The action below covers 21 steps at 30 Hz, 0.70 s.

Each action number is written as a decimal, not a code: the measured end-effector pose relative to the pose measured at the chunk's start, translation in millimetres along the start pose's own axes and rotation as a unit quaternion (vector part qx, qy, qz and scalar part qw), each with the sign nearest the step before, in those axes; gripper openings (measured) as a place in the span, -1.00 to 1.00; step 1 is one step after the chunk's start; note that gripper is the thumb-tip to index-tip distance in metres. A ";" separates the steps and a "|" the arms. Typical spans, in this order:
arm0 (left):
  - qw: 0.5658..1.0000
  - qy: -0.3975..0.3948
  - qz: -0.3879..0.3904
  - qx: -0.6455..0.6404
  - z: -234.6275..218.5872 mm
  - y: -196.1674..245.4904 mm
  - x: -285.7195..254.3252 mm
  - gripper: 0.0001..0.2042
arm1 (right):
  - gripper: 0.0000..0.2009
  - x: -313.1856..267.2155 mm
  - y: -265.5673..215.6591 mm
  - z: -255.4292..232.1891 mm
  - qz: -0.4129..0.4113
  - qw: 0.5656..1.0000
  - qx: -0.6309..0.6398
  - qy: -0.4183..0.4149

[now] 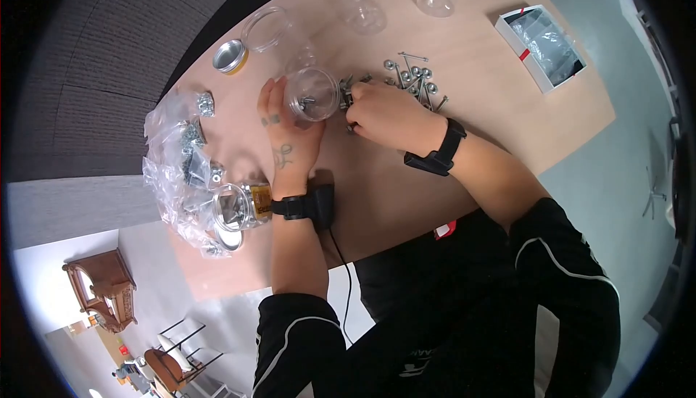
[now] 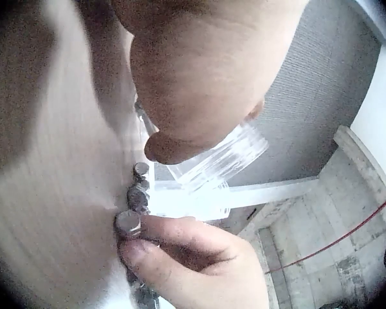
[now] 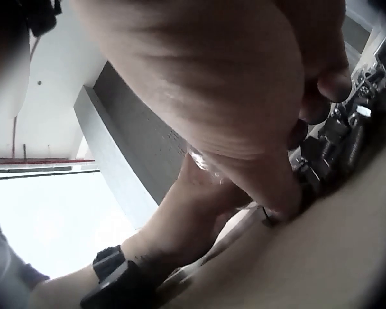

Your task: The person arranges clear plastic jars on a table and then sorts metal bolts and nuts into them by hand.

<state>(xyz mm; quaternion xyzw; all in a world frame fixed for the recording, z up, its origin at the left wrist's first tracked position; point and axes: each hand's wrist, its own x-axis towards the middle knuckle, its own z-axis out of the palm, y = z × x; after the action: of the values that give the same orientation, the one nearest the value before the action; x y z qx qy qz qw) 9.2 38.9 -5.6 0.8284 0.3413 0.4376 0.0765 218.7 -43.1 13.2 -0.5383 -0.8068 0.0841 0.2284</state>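
In the head view the left hand (image 1: 293,133) is curled round a clear plastic jar (image 1: 313,93), which leans with its mouth toward the right hand and has a few bolts inside. The right hand (image 1: 395,117) is at the left edge of a pile of bolts (image 1: 413,79). Its thumb and forefinger pinch a hex-headed bolt (image 2: 128,223) close to the table in the left wrist view. More bolts (image 3: 338,138) lie beside the fingers in the right wrist view.
Empty clear jars (image 1: 362,14) stand at the back, near an open tin (image 1: 230,56). Plastic bags of hardware (image 1: 177,159) and a labelled jar (image 1: 243,206) lie at the left. A white box (image 1: 540,48) sits at the back right.
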 end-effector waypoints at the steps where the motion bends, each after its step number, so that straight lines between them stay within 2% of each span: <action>1: 1.000 -0.001 0.000 0.001 -0.3 -0.1 -0.3 -0.06 | -0.89 0.8 -0.4 1.4 0.007 1.000 -0.017 -0.013; 5: 1.000 -0.002 -0.016 -0.012 -1.3 1.3 -0.4 -0.08 | -0.89 1.7 2.0 -4.5 -0.043 0.999 -0.003 0.011; 7: 1.000 -0.004 -0.020 -0.012 -2.0 1.0 0.0 -0.09 | -0.88 6.1 0.1 -10.1 -0.013 0.993 0.108 0.038; 8: 1.000 -0.001 -0.011 -0.016 -1.0 0.8 0.2 -0.09 | -0.88 7.4 -3.0 -14.3 -0.014 0.993 0.109 0.038; 10: 1.000 0.001 -0.003 -0.021 -1.2 2.1 -0.2 -0.09 | -0.83 7.8 -9.3 -22.4 0.069 0.973 0.209 0.067; 15: 0.999 -0.033 -0.026 -0.030 -0.9 5.7 -1.2 -0.09 | -0.79 12.5 6.9 -0.2 0.048 0.974 0.195 0.105; 21: 1.000 -0.017 0.010 0.005 -0.5 -0.9 -1.3 -0.05 | -0.81 10.0 2.3 -27.3 0.076 0.979 0.172 0.079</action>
<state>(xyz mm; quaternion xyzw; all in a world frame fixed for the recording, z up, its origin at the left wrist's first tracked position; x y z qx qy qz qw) 7.9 38.7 -6.5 0.8396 0.3334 0.4224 0.0738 230.0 -36.1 39.2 -0.5556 -0.7162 0.1961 0.3740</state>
